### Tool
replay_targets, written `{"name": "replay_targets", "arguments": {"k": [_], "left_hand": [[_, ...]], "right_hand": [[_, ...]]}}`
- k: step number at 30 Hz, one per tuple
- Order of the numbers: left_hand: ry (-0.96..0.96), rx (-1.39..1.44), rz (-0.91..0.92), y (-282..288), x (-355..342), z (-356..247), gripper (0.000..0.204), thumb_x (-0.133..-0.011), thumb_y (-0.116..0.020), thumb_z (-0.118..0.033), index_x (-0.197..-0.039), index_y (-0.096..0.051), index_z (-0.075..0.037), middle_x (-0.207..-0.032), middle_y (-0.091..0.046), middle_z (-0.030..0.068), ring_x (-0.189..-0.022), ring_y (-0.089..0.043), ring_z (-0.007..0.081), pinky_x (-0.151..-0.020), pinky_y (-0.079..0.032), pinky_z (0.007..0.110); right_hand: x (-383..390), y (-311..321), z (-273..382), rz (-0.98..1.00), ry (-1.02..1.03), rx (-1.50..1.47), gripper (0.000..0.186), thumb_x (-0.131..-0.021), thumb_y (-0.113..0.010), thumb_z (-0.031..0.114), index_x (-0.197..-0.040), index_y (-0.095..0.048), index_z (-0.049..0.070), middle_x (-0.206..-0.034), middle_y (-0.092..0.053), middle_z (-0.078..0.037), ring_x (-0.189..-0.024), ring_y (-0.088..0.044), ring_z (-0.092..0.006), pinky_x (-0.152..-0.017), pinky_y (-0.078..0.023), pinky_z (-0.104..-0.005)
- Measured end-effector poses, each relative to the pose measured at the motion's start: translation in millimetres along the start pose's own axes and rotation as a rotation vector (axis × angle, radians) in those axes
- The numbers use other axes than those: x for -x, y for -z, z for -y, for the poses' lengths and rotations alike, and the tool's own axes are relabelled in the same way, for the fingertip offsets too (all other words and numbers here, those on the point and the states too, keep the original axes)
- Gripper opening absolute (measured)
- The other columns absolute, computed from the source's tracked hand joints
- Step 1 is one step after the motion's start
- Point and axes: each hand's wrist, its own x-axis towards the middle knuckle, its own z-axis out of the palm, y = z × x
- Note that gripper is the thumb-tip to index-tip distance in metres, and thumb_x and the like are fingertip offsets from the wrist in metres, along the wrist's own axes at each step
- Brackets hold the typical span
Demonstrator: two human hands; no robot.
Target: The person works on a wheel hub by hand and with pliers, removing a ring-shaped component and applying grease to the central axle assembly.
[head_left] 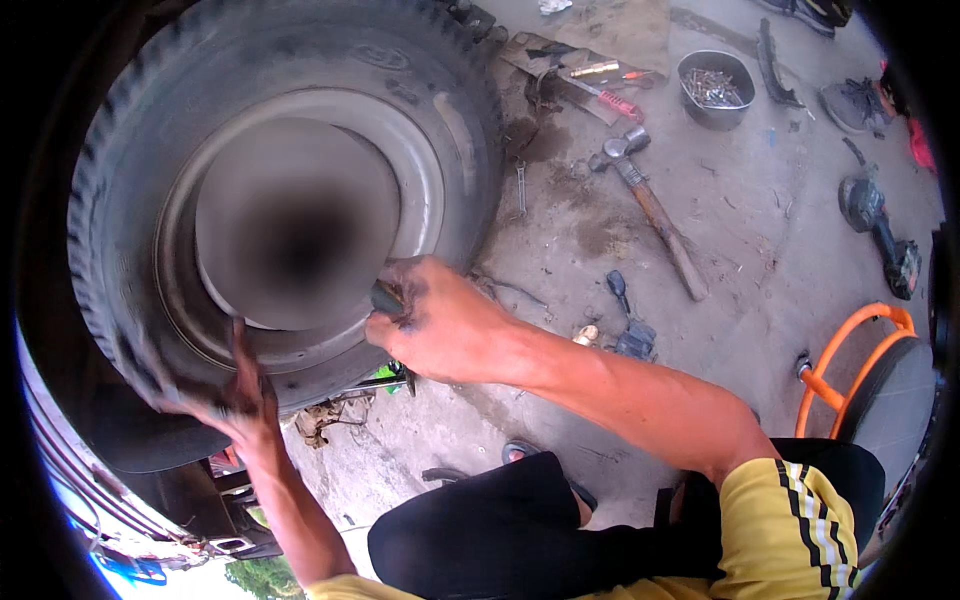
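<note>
A big truck tyre (453,130) stands at the left on a grey steel wheel rim (425,185); the wheel's middle is blurred out. My left hand (225,395) rests against the lower sidewall, smeared a little by motion, its fingers spread. At the rim's lower right edge, my right hand (435,318) is closed around a dark, round-ended object (386,298). Only a short end of it shows, so I cannot tell its kind. Dark grime covers the fingers of both hands.
On the ground to the right lie a hammer (650,205), a small wrench (521,190) and a cordless power tool (880,230). A dark bowl (718,118) holds several bolts. An orange-framed round seat (885,395) stands at the right. Another person's shoe (855,105) shows at upper right.
</note>
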Motion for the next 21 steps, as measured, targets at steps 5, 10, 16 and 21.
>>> {"name": "replay_targets", "arguments": {"k": [5, 10, 16, 21], "left_hand": [[0.406, -0.334, -0.034, 30.1, 62.8, 30.9, 0.104, -0.084, -0.076, -0.044, -0.157, -0.012, -0.007, -0.159, -0.012, 0.0224, -0.146, -0.014, 0.0419, -0.118, -0.014, 0.061], [0.124, -0.354, -0.06, 35.0, 8.1, 52.6, 0.087, -0.085, -0.075, -0.042, -0.154, -0.032, -0.011, -0.159, -0.017, 0.0231, -0.144, -0.023, 0.0413, -0.116, -0.023, 0.06], [-0.445, -0.434, 0.081, 35.5, -87.5, 47.9, 0.07, -0.087, -0.074, -0.035, -0.146, -0.046, -0.011, -0.151, -0.042, 0.0189, -0.139, -0.038, 0.0388, -0.115, -0.03, 0.052], [-0.446, -0.456, 0.113, 23.1, -125.9, 16.3, 0.055, -0.089, -0.07, -0.02, -0.14, -0.052, -0.007, -0.145, -0.049, 0.0179, -0.137, -0.044, 0.0341, -0.113, -0.036, 0.047]], "right_hand": [[1.3, -8.2, -10.9, 0.017, -0.005, -0.107, 0.044, -0.089, -0.057, 0.014, -0.127, -0.055, -0.008, -0.097, -0.067, -0.012, -0.082, -0.059, -0.0156, -0.078, -0.049, -0.0289], [0.4, -2.9, -10.4, 0.057, -0.109, -0.243, 0.052, -0.088, -0.058, 0.014, -0.134, -0.052, -0.009, -0.094, -0.064, -0.007, -0.077, -0.056, -0.0101, -0.071, -0.048, -0.0262], [1.5, -0.8, 0.2, 0.107, -0.177, -0.241, 0.061, -0.087, -0.062, 0.016, -0.14, -0.046, -0.01, -0.114, -0.065, -0.018, -0.088, -0.06, -0.0137, -0.075, -0.05, -0.0275], [-9.4, -14.7, -19.0, 0.069, -0.027, -0.126, 0.062, -0.086, -0.062, 0.015, -0.141, -0.045, -0.009, -0.116, -0.065, -0.019, -0.094, -0.06, -0.0156, -0.083, -0.048, -0.0288]]}}
